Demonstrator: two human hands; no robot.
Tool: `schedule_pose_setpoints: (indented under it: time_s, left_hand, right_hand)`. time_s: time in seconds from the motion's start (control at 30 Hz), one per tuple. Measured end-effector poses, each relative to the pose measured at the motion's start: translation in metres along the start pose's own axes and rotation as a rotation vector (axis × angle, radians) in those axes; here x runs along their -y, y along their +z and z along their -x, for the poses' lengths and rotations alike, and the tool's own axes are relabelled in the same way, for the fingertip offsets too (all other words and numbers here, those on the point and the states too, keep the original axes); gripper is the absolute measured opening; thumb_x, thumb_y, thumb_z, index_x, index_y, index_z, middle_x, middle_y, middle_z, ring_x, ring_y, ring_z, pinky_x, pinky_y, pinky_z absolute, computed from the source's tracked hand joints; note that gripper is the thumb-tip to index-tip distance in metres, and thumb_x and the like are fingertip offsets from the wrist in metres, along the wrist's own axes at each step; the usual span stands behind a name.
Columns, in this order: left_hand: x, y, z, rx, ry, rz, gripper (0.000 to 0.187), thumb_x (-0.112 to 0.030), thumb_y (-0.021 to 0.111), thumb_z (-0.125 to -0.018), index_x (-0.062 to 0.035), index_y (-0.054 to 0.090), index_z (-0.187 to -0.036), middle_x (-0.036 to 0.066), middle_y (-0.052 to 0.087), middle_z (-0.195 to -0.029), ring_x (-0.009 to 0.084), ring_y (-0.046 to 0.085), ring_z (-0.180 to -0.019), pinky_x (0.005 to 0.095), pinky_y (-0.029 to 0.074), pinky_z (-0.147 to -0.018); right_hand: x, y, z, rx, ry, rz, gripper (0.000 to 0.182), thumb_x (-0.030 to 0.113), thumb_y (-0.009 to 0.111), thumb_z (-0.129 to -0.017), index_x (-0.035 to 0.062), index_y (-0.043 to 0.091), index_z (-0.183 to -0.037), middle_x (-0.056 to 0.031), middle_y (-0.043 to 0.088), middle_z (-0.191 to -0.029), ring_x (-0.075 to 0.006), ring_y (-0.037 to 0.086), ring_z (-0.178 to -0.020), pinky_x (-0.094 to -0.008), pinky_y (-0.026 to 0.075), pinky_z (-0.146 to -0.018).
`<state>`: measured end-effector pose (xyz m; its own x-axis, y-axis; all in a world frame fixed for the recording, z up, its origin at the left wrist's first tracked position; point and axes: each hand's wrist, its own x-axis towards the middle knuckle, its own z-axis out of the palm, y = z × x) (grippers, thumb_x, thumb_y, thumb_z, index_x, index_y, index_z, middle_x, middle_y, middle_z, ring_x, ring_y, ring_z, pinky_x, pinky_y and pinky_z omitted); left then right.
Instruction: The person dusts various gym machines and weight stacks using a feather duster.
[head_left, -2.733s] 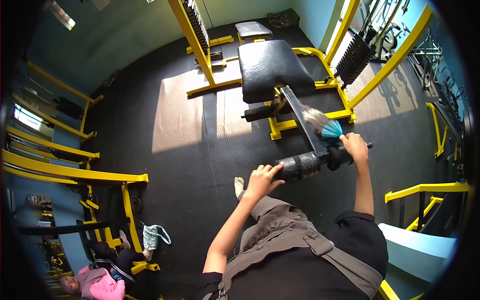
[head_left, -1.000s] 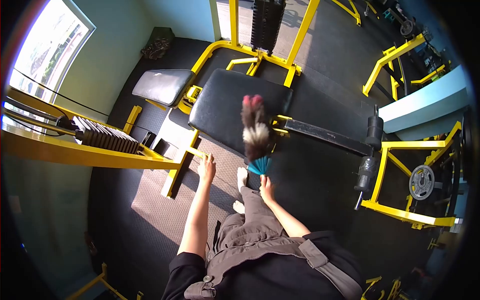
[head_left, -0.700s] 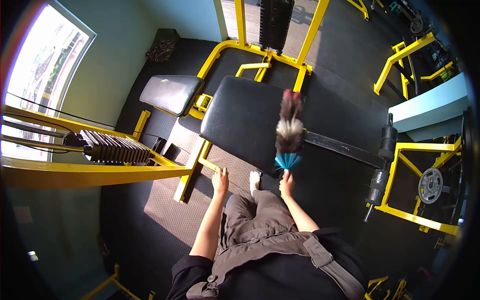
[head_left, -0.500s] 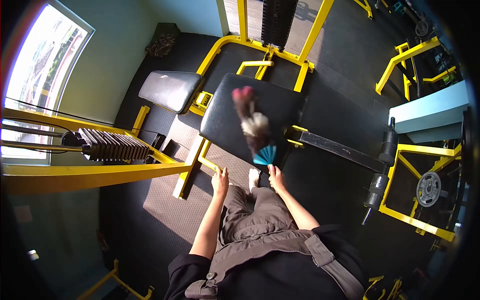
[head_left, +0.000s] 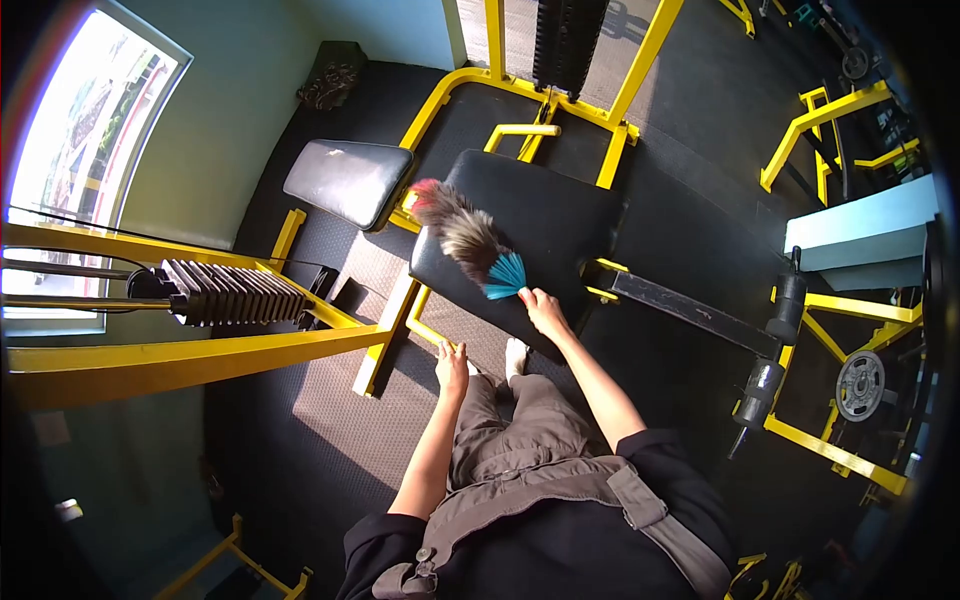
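black bench pad (head_left: 540,210), sunlit floor (head_left: 345,395)

Grey-brown overalls (head_left: 530,440) strap over a black short-sleeved top (head_left: 560,555).

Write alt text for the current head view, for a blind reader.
A person's right hand holds a fluffy duster over a black padded gym bench. The left hand is by the end of a yellow bar. A bright window stands at left.

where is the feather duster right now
In the head view, the feather duster is just above and left of centre, held by the right hand over the left part of the larger black pad, its red tip near the smaller pad.
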<state>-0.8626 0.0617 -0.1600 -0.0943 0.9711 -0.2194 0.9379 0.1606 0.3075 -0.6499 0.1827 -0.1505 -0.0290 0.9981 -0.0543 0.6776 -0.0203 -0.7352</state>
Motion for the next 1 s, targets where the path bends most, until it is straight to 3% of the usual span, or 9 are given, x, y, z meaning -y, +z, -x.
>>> schedule_pose_setpoints:
  time_s: [0.07, 0.17, 0.27, 0.3, 0.4, 0.53, 0.7, 0.9, 1.0]
  left_hand:
    - [0.000, 0.000, 0.000, -0.022, -0.009, -0.003, 0.022, -0.009, 0.054, -0.079, -0.0061, 0.055, -0.101, 0.030, 0.048, -0.111, 0.0402, 0.049, -0.106, 0.0387, 0.048, -0.081]
    - [0.000, 0.000, -0.001, -0.043, -0.010, 0.020, 0.021, -0.008, 0.052, -0.079, -0.0056, 0.056, -0.099, 0.029, 0.049, -0.111, 0.0403, 0.050, -0.105, 0.0381, 0.050, -0.079]
    - [0.002, 0.002, 0.000, -0.064, -0.001, 0.027, 0.021, -0.008, 0.051, -0.079, -0.0055, 0.056, -0.099, 0.030, 0.048, -0.111, 0.0402, 0.049, -0.107, 0.0376, 0.051, -0.078]
    - [0.002, 0.001, -0.001, -0.064, -0.003, 0.029, 0.021, -0.008, 0.051, -0.079, -0.0055, 0.056, -0.099, 0.030, 0.048, -0.111, 0.0402, 0.049, -0.107, 0.0376, 0.051, -0.078]
    - [-0.002, -0.007, -0.002, -0.026, -0.014, 0.031, 0.019, -0.007, 0.050, -0.080, -0.0053, 0.056, -0.098, 0.031, 0.048, -0.112, 0.0401, 0.049, -0.107, 0.0375, 0.051, -0.076]
    - [-0.004, -0.011, -0.001, -0.007, -0.012, 0.030, 0.017, -0.008, 0.051, -0.080, -0.0050, 0.056, -0.096, 0.031, 0.048, -0.112, 0.0400, 0.050, -0.105, 0.0372, 0.052, -0.075]
    - [-0.002, -0.006, -0.001, -0.003, -0.030, 0.015, 0.019, -0.010, 0.053, -0.079, -0.0062, 0.057, -0.098, 0.030, 0.048, -0.113, 0.0390, 0.051, -0.106, 0.0365, 0.052, -0.075]
    - [-0.001, -0.008, -0.002, 0.034, -0.037, 0.048, 0.024, -0.011, 0.055, -0.079, -0.0077, 0.058, -0.103, 0.030, 0.048, -0.114, 0.0380, 0.052, -0.104, 0.0359, 0.052, -0.076]
    - [-0.001, -0.008, -0.004, 0.059, -0.042, 0.053, 0.024, -0.011, 0.055, -0.079, -0.0074, 0.058, -0.102, 0.030, 0.048, -0.114, 0.0379, 0.052, -0.104, 0.0358, 0.051, -0.076]
  right_hand:
    - [-0.012, -0.002, -0.022, -0.021, 0.075, -0.006, 0.045, 0.045, 0.039, -0.089, 0.0047, 0.057, -0.082, -0.0080, 0.053, -0.054, -0.0161, 0.053, -0.042, -0.0289, 0.043, -0.037]
    - [0.039, -0.039, -0.042, 0.144, 0.572, -0.317, 0.044, 0.044, 0.039, -0.090, 0.0046, 0.058, -0.087, -0.0035, 0.052, -0.052, -0.0107, 0.049, -0.039, -0.0246, 0.040, -0.034]
    - [0.014, -0.012, -0.037, 0.131, 0.230, -0.184, 0.042, 0.042, 0.039, -0.090, 0.0042, 0.056, -0.085, -0.0106, 0.055, -0.054, -0.0228, 0.056, -0.044, -0.0333, 0.045, -0.040]
    - [0.020, -0.020, -0.030, 0.121, -0.028, -0.065, 0.043, 0.040, 0.037, -0.090, 0.0011, 0.054, -0.083, -0.0256, 0.058, -0.073, -0.0436, 0.057, -0.072, -0.0484, 0.046, -0.060]
    - [0.032, -0.056, -0.005, 0.404, -0.045, 0.202, 0.038, 0.040, 0.038, -0.090, 0.0046, 0.051, -0.086, -0.0245, 0.059, -0.068, -0.0416, 0.059, -0.071, -0.0508, 0.047, -0.059]
    - [-0.009, -0.088, -0.012, 0.265, 0.047, 0.253, 0.036, 0.039, 0.037, -0.091, 0.0061, 0.052, -0.089, -0.0240, 0.059, -0.068, -0.0424, 0.058, -0.068, -0.0505, 0.046, -0.057]
    - [-0.040, -0.071, -0.009, -0.020, 0.431, -0.134, 0.040, 0.037, 0.037, -0.091, 0.0017, 0.055, -0.085, -0.0275, 0.058, -0.082, -0.0422, 0.055, -0.083, -0.0513, 0.042, -0.069]
    - [-0.020, -0.078, 0.067, 0.363, -0.028, 0.231, 0.030, 0.038, 0.038, -0.090, 0.0093, 0.048, -0.090, -0.0220, 0.057, -0.059, -0.0418, 0.058, -0.062, -0.0504, 0.046, -0.051]
    - [-0.041, -0.103, 0.072, 0.309, -0.096, 0.365, 0.030, 0.039, 0.040, -0.090, 0.0105, 0.048, -0.090, -0.0206, 0.057, -0.059, -0.0394, 0.058, -0.060, -0.0487, 0.047, -0.050]
